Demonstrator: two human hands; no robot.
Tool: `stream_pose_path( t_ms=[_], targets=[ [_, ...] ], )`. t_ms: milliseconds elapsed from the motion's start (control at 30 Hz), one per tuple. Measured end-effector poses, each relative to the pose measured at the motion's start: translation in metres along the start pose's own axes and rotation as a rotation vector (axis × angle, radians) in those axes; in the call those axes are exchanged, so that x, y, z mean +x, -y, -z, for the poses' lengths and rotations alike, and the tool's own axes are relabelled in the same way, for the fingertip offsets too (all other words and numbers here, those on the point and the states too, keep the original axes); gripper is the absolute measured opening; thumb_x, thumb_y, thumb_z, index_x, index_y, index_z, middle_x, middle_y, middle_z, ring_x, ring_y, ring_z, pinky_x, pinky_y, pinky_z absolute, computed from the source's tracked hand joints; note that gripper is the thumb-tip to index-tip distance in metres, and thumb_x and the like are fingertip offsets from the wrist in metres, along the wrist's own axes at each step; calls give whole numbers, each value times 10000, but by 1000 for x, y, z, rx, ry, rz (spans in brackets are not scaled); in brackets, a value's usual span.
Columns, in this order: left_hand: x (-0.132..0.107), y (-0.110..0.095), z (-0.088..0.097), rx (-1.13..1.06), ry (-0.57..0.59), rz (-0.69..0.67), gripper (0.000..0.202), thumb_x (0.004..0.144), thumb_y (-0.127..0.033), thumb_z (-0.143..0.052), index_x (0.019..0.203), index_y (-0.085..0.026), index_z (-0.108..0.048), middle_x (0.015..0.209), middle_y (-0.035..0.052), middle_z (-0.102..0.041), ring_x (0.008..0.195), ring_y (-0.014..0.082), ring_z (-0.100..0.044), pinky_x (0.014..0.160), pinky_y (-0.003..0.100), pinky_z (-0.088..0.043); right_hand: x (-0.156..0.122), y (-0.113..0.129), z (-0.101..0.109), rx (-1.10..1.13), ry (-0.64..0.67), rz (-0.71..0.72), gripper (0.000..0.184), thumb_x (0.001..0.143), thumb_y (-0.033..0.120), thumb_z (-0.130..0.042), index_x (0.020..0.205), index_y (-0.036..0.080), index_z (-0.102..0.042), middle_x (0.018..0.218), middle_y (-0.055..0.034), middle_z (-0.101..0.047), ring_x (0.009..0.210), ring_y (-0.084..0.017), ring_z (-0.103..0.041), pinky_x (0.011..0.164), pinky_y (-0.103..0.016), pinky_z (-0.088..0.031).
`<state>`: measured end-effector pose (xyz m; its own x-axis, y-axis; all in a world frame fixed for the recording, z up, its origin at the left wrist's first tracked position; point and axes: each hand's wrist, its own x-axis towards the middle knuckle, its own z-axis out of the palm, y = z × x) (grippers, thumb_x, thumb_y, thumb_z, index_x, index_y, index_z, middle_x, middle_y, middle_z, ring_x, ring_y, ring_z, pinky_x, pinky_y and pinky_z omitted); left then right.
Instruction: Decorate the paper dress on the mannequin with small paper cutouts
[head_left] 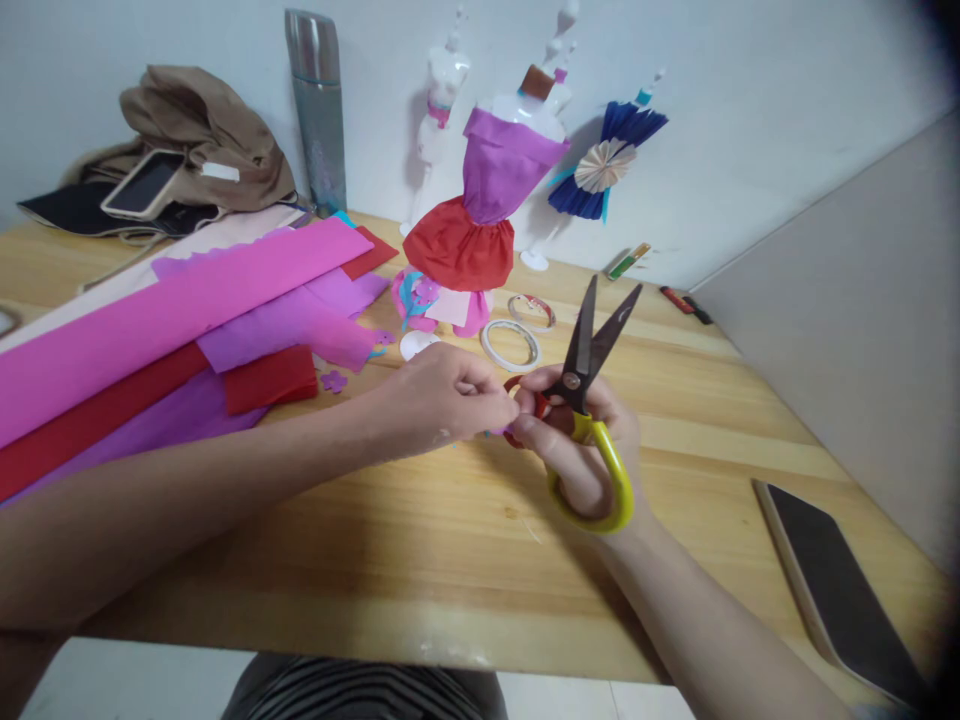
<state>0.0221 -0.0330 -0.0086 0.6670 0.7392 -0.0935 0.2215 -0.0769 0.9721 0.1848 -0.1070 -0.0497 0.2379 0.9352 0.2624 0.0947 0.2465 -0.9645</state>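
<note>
My right hand [592, 450] holds a pair of scissors [574, 385] with dark, spread blades pointing up and away. Its yellow handle loops round the base of my thumb; a red curved part on the left looks like the other handle, partly hidden by fingers. My left hand [450, 400] is closed in a pinch, meeting my right fingertips. A bit of purple shows under the pinch, mostly covered, so its shape is unclear. Just beyond stands a dress form wearing a purple top [499, 165] and a gathered red skirt [465, 245].
Pink, purple and red paper sheets [187, 290] cover the left side. Tape rolls [511, 345] lie behind my hands. A phone [832, 580] rests at right. At the back are a flask [319, 130], a brown cloth bag [202, 130] and a blue paper dress [622, 130].
</note>
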Motion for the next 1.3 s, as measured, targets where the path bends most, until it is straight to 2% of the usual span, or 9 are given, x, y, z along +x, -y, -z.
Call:
stream_pose_path(
  t_ms=[100,200,300,367,533,700,833,1100,1300],
  targets=[
    [0,-1,3,-98,86,78,311,850,-368,-556,618,-169,-617,493,-28,-514,402,69,-389,410,217,-244,3,-1,0,121,-37,-30,266,692,344,-905,873,317,-712,650,39,-602,535,-154,-528,481,-299,-426],
    [-1,0,1,-176,154,138,322,843,-469,-613,742,-170,-674,525,-43,-516,412,67,-382,401,207,-242,5,-3,0,203,-66,-28,300,679,381,-920,883,319,-709,647,37,-605,513,-145,-529,456,-288,-434],
    [-2,-2,-8,-208,144,142,141,753,-281,-739,821,-165,-698,563,-69,-533,456,54,-424,436,180,-297,5,-4,-2,242,-97,-21,295,678,332,-907,885,294,-700,658,44,-612,505,-125,-544,465,-272,-455],
    [-2,-6,-14,-228,66,179,46,750,-168,-718,754,-155,-674,563,-69,-560,459,44,-431,446,173,-303,5,-5,-3,258,-106,-35,288,674,279,-889,888,271,-695,656,52,-610,502,-117,-553,471,-261,-464],
    [-2,-13,-15,-116,-58,247,281,829,-180,-682,564,-151,-593,387,-89,-431,360,31,-334,409,185,-242,3,-7,-5,299,-51,-59,299,667,259,-854,920,247,-694,642,51,-598,499,-117,-518,459,-254,-432],
    [0,-14,-11,-57,-64,225,316,821,-225,-711,536,-155,-594,358,-91,-412,341,30,-318,388,189,-225,4,-9,-2,260,10,-7,302,696,261,-785,977,237,-678,730,20,-636,552,-133,-542,498,-282,-450],
    [0,-10,-12,-93,-65,201,328,807,-208,-702,511,-160,-568,352,-89,-396,348,28,-315,387,182,-220,4,-10,-1,226,25,-30,309,704,272,-765,992,237,-660,746,22,-620,573,-138,-538,523,-297,-456],
    [-2,3,-9,-361,-76,102,281,739,-219,-685,520,-170,-515,410,-66,-442,403,37,-344,426,189,-234,0,-12,-1,179,163,23,432,822,634,-733,948,232,-634,682,31,-540,584,-149,-517,552,-302,-417],
    [-6,-8,-9,-364,-200,16,210,676,-120,-629,486,-158,-546,467,-49,-498,468,51,-424,477,192,-332,-11,-18,-2,140,261,-48,497,882,720,-609,973,232,-617,652,26,-564,544,-156,-493,494,-291,-396]
  ],
)
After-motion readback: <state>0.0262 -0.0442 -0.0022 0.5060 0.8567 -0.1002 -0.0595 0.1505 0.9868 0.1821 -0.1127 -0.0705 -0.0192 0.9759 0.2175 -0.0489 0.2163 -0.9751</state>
